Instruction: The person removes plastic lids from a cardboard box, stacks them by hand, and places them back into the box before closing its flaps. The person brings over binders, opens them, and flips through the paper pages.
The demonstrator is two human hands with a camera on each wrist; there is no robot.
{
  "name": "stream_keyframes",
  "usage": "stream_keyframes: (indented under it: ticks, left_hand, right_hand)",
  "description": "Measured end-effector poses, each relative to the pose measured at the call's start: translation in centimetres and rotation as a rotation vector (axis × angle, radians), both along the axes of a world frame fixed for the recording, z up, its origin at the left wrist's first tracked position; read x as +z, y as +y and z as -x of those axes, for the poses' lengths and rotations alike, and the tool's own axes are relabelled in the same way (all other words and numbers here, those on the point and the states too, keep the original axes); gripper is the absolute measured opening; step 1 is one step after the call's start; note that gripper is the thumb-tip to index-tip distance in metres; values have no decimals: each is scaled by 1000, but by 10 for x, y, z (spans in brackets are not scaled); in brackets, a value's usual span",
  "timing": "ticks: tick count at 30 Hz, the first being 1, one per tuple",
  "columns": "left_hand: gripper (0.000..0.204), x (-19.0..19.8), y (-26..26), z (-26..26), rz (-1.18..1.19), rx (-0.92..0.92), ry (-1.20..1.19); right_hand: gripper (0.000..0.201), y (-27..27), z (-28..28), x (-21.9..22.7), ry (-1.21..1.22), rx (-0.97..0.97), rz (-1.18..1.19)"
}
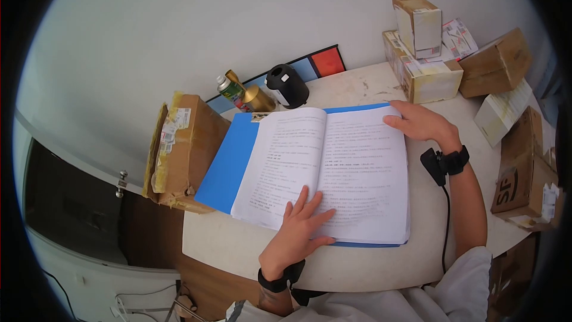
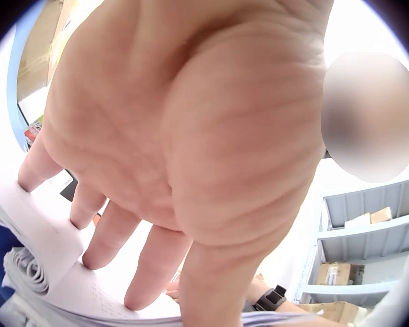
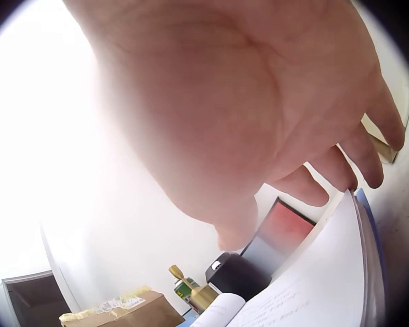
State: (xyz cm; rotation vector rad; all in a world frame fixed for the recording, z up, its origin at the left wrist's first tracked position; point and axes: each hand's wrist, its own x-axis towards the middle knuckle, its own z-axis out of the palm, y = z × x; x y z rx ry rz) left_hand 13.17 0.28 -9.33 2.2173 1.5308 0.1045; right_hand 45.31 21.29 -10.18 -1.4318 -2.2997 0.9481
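A thick stack of printed sheets [image 1: 364, 179] lies spread in a blue folder [image 1: 221, 170] on the table, with a metal clip [image 1: 258, 117] at its upper left. Its left-hand pages [image 1: 280, 155] bulge upward at the fold. My left hand [image 1: 292, 235] rests on the lower middle of the pages, fingers spread and fairly straight. At the upper right corner of the stack is my right hand [image 1: 423, 124], its thumb over the page and its fingers extended by the edge. In the right wrist view the right hand's fingers [image 3: 341, 170] reach past the paper's edge.
Left of the folder stands a taped cardboard box [image 1: 190, 149]. Behind it are a spray can [image 1: 229, 90], a gold-coloured container [image 1: 258, 99] and a black cylindrical holder [image 1: 287, 86]. Several cartons [image 1: 426, 77] crowd the table's right side. A cable [image 1: 447, 226] hangs from the right wrist.
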Motion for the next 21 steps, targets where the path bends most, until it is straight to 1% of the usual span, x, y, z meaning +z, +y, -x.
stream_keyframes:
  ticks: [1, 2, 3, 4, 5, 7, 8, 10, 14, 15, 16, 17, 19, 20, 21]
  left_hand:
    - [57, 0, -1, 0, 1, -14, -2]
    - [57, -1, -3, -1, 1, -15, -2]
    - [51, -2, -5, -2, -27, -13, -15]
    - [45, -3, -7, -3, -55, -9, -29]
    - [45, -6, -8, -3, -54, -7, -28]
    - [38, -12, -7, -1, -110, 70, -86]
    - [38, -12, -8, -3, -110, 70, -86]
    - [33, -7, -7, -8, -143, 215, -215]
    - [29, -8, -7, -7, -222, 244, -210]
    - [22, -9, -7, -7, -198, 311, -288]
    - [18, -11, -7, -6, -174, 379, -366]
    - [18, -11, -7, -7, -174, 382, -367]
    - [22, -12, -6, -8, -286, 408, -512]
    - [22, -15, -6, -7, -286, 407, -514]
    - [25, -20, -8, -4, -273, 500, -579]
  right_hand:
    - [68, 0, 0, -1, 15, -70, -38]
    - [60, 0, 1, -3, 31, -140, -75]
    - [60, 2, 0, -6, 31, -139, -75]
    - [57, 5, -2, -10, 102, -181, -124]
    - [54, 7, -2, -12, 173, -222, -174]
    - [52, 8, -1, -13, 187, -223, -193]
    - [51, 8, -1, -13, 200, -225, -212]
    - [49, 12, -3, -18, 183, -214, -222]
    - [47, 14, -4, -22, 154, -213, -220]
    - [47, 13, -4, -20, 153, -212, -219]
    - [43, 13, -3, -18, 138, -265, -213]
    - [40, 13, -2, -16, 122, -316, -207]
    - [36, 17, -5, -17, 91, -324, -211]
    - [35, 18, -6, -18, 62, -335, -214]
    - [35, 16, -6, -15, 60, -339, -215]
